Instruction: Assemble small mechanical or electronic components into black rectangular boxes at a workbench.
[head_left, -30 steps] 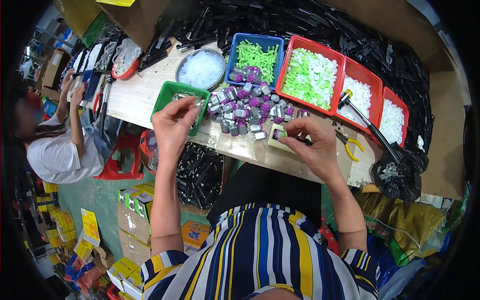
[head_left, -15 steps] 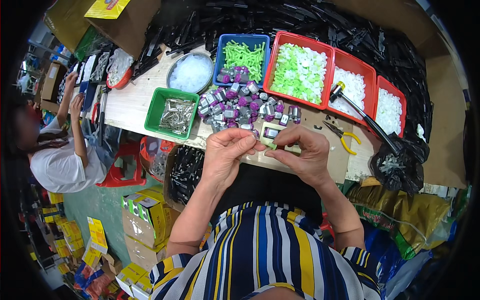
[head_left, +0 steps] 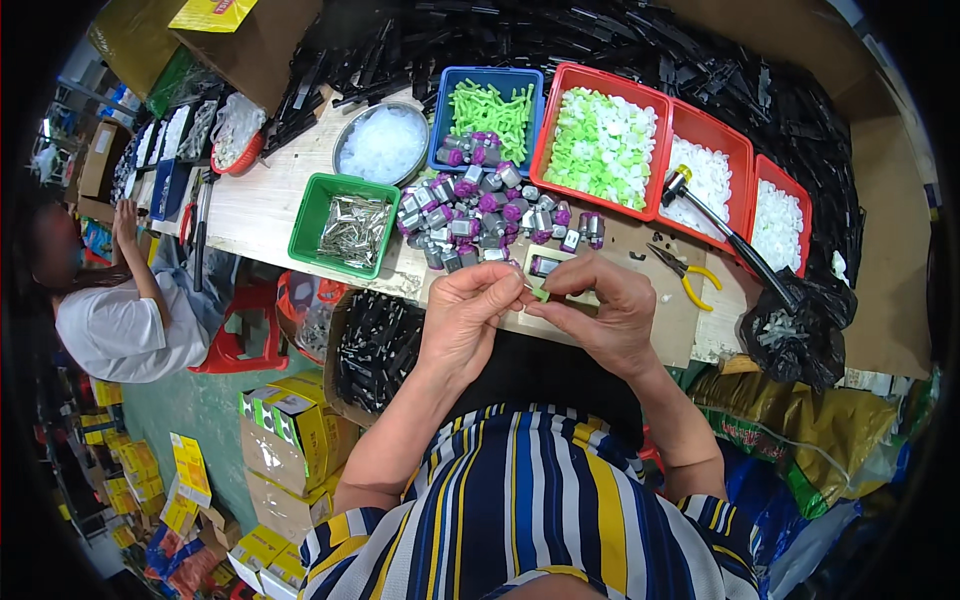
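Note:
My left hand (head_left: 470, 310) pinches what looks like a thin metal pin (head_left: 528, 288); most of it is hidden by the fingers. Opposite it, my right hand (head_left: 605, 305) grips a small light-green plastic piece (head_left: 540, 294) between thumb and fingers. Pin and piece meet, or nearly so, above the table's front edge. Just beyond the fingertips lies a small silver motor (head_left: 543, 266) on a pale block. Behind my hands is a heap of small silver motors with purple ends (head_left: 490, 205). A green bin (head_left: 300, 222) of metal pins stands to the left.
A blue bin (head_left: 437, 110) holds green parts; red bins (head_left: 545, 150) hold green and white pieces. A hammer (head_left: 725, 228) leans across them. Yellow-handled pliers (head_left: 690, 275), a metal bowl (head_left: 424, 155) and a black bag (head_left: 800, 340) are nearby. A co-worker (head_left: 135, 320) is at the left.
My left hand has shifted slightly right and tilted, so the thin pin shows beside the green piece. The right hand stays nearly in place. The co-worker's arms have lowered.

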Tool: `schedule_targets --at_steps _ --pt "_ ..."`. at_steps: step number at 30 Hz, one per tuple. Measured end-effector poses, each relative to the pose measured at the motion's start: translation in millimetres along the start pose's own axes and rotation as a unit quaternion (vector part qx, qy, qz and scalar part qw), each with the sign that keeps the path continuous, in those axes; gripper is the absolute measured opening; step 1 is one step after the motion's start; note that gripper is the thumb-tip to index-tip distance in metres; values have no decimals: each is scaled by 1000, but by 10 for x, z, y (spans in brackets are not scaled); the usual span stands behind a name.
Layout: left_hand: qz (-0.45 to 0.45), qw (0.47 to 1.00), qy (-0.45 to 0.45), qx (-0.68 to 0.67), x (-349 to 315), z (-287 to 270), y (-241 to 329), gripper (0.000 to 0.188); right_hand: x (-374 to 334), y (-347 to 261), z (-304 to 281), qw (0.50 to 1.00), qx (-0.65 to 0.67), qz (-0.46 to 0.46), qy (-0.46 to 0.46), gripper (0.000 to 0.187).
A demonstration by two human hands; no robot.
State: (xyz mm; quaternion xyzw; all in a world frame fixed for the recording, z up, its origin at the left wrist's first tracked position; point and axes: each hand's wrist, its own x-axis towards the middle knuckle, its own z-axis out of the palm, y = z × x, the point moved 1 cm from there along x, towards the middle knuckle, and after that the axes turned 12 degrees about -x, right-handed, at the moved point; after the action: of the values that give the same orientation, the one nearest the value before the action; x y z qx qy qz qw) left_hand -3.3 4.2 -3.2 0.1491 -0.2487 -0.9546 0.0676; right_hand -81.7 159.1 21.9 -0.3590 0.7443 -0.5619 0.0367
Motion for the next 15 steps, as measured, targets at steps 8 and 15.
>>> schedule_targets --at_steps 8,15 --pt "34 999 -3 -9 -20 32 -81 10 -7 -18 11 999 -33 -31 27 23" --pt "75 996 11 51 -61 98 -185 10 -23 -4 -33 995 -70 -52 57 23"
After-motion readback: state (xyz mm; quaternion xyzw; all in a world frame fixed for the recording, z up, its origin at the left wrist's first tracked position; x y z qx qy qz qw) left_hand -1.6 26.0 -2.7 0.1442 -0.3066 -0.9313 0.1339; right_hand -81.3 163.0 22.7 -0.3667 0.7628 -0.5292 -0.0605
